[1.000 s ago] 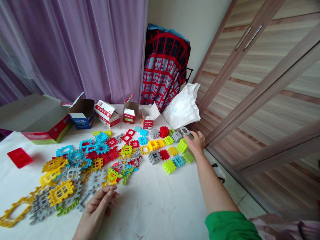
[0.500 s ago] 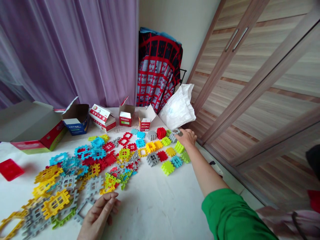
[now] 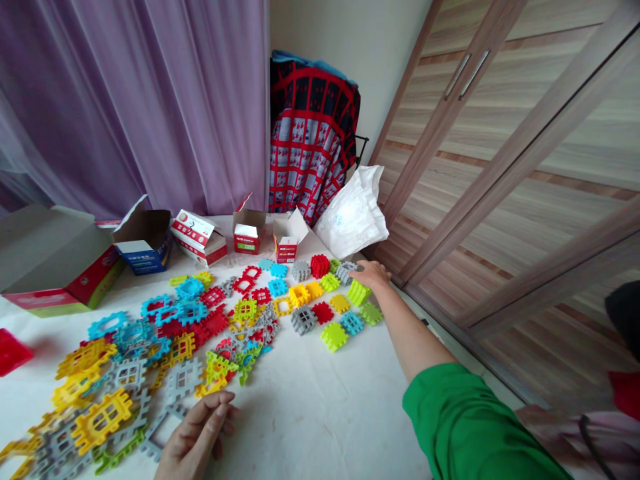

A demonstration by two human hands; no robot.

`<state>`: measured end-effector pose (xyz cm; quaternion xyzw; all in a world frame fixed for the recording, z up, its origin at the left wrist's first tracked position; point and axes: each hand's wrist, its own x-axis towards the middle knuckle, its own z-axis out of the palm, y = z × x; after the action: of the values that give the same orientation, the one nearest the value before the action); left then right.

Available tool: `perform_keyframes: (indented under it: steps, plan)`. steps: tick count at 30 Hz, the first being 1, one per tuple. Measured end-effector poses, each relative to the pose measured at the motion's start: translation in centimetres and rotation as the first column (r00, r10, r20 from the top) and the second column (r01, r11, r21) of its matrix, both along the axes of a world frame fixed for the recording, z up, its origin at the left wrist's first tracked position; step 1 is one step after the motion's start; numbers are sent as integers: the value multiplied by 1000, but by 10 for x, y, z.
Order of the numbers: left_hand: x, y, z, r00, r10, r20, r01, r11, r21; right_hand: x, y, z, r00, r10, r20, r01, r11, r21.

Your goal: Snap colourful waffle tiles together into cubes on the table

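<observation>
At the far right end of the table, my right hand (image 3: 373, 273) reaches out with its fingers closed on a grey stack of interlocking plastic building pieces (image 3: 345, 272). Beside it are a lime green stack (image 3: 358, 293), a red stack (image 3: 320, 266) and another grey stack (image 3: 301, 270). My left hand (image 3: 200, 430) rests low in the view, thumb and fingertips together, with nothing visible in them. Close to its left lies a grey square frame piece (image 3: 159, 433). Yellow window pieces (image 3: 103, 420) belong to a loose, mixed pile on the left.
Along the back stand a large open carton (image 3: 65, 267), a blue box (image 3: 145, 250), a white-and-red box (image 3: 200, 240) and two small open boxes (image 3: 247, 239). A white bag (image 3: 353, 213) leans at the back right. A red container (image 3: 13, 352) sits at the left edge.
The view has shifted slightly, moving the table things a little to the left. My right hand stays at the grey stack. My left hand has hardly moved.
</observation>
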<state>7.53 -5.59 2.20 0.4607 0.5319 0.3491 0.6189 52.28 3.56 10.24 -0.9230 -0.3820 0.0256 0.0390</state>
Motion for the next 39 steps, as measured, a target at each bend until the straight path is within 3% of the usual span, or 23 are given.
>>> perform_keyframes:
  steps: [6,13,20,39]
  plan:
    - [-1,0,0,1000,-3,-3,3,1000,-3,-3,0,13,996,73,44,-73,997,11]
    - [0,2,-12,1000,18,-16,-18,1000,6,-23,16,28,978,185,98,-166,970,-177]
    - [-3,4,-34,999,39,-31,-38,999,22,-22,28,23,980,180,81,-157,961,-228]
    - [-3,2,-33,1000,22,-11,-22,1000,15,-16,34,13,989,127,81,-106,969,-223]
